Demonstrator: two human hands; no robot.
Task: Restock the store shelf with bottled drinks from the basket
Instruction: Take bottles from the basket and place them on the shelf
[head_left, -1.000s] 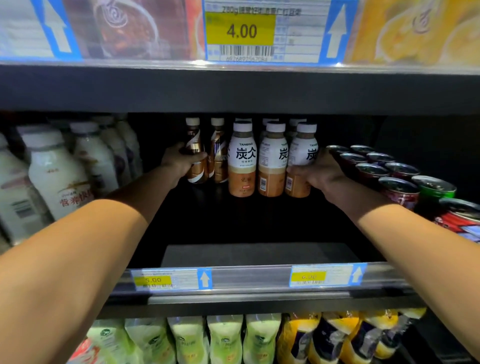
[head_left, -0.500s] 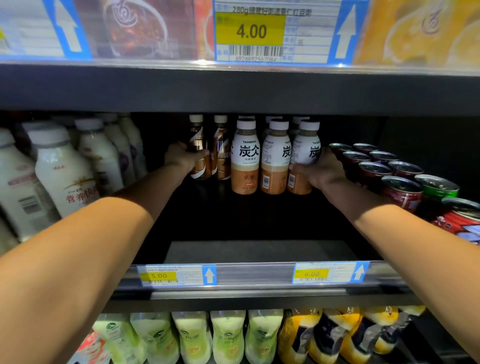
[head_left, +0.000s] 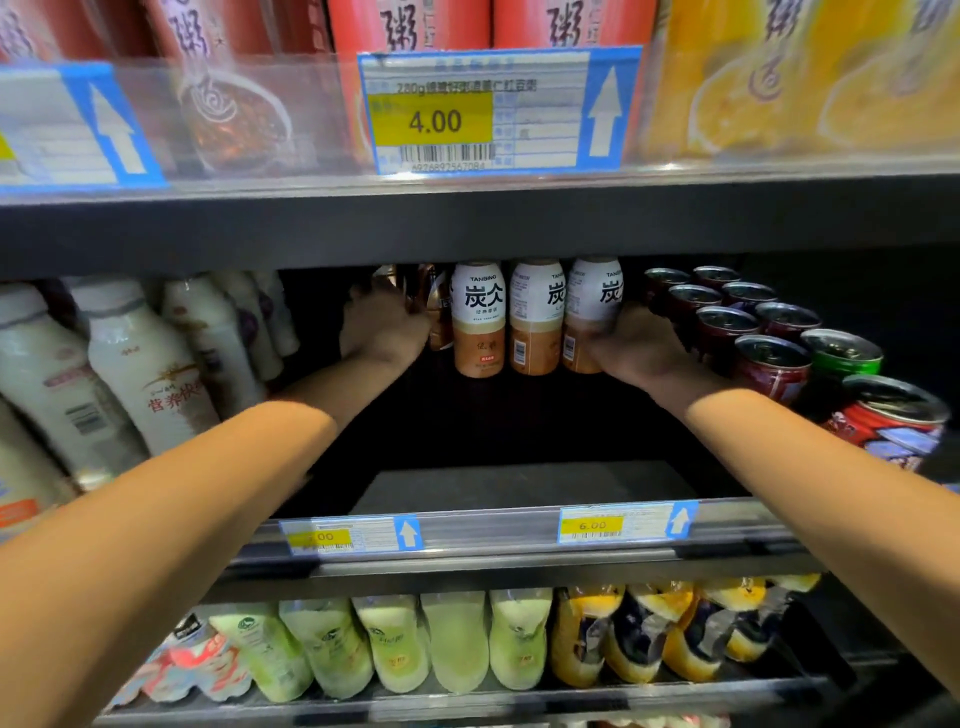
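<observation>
Three white-and-tan bottles (head_left: 478, 322) are stood in a row deep on the middle shelf (head_left: 519, 483); the rightmost is gripped by the right hand (head_left: 641, 348). Of two brown bottles (head_left: 439, 314) beside them, the left is clasped by the left hand (head_left: 382, 327). Nine cans (head_left: 771, 364) are ranked rightward.

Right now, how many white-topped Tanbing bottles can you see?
3: left bottle, middle bottle, right bottle gripped by the right hand. More may hide behind.

Three bottles (head_left: 535, 317) are white above and tan below, with black characters. Milk bottles (head_left: 150, 364) are cream. Cans (head_left: 769, 364) are dark red, one green (head_left: 841, 358). Price tags (head_left: 434, 120) are yellow with blue arrows. Shelf (head_left: 467, 223) is dark grey.
</observation>
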